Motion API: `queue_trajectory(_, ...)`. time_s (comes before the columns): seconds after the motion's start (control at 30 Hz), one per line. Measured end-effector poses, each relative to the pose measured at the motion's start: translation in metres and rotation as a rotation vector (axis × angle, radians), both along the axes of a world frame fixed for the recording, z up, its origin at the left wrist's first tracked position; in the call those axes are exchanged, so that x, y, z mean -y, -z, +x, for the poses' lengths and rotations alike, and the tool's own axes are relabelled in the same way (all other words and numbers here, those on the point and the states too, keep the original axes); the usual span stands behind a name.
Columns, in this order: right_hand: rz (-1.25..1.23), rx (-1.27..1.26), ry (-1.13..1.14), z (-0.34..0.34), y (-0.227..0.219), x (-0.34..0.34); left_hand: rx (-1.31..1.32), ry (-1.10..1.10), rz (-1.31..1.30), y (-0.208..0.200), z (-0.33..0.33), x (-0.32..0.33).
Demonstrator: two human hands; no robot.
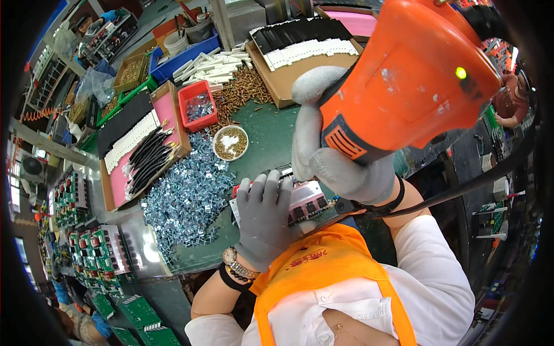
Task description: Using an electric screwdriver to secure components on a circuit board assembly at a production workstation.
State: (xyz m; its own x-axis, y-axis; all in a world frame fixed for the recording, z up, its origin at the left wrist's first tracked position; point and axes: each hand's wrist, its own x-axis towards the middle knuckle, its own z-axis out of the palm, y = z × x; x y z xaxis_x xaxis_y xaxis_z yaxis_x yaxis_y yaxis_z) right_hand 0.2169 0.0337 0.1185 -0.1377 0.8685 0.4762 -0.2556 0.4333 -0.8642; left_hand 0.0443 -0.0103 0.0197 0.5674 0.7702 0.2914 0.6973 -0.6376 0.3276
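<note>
Head view, item: orange electric screwdriver [410, 75], upper right, body large and near the lens; long axis slants from far right down to near left, working end hidden behind the glove, apparently aimed at the circuit board assembly [300, 202] at bench centre

Right hand [334, 144]: grey glove, fingers wrapped tight round the driver's grip

Left hand [262, 216]: grey glove, fingers spread flat, pressing on the board

Left of board: heap of small metal clips [184, 196], bowl of screws [230, 142]

Risk, judged: tip unseen, so it may slip off a screw head and gouge the board or the pressing fingers
</note>
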Motion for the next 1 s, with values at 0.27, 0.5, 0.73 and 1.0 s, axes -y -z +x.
queue_trajectory(0.27,-0.023,0.018,-0.023,-0.004,-0.002,-0.001,-0.029,-0.007,-0.048,-0.004,0.0,0.0)
queue_trajectory(0.5,-0.039,0.018,-0.042,-0.009,0.0,-0.001,0.009,-0.007,-0.02,-0.002,0.0,-0.001)
queue_trajectory(0.73,-0.054,0.026,-0.045,-0.009,0.0,0.0,0.014,-0.013,-0.018,-0.001,0.0,0.0)
queue_trajectory(1.0,-0.064,0.01,-0.052,-0.012,0.0,0.0,-0.015,-0.039,-0.046,-0.005,0.001,-0.001)
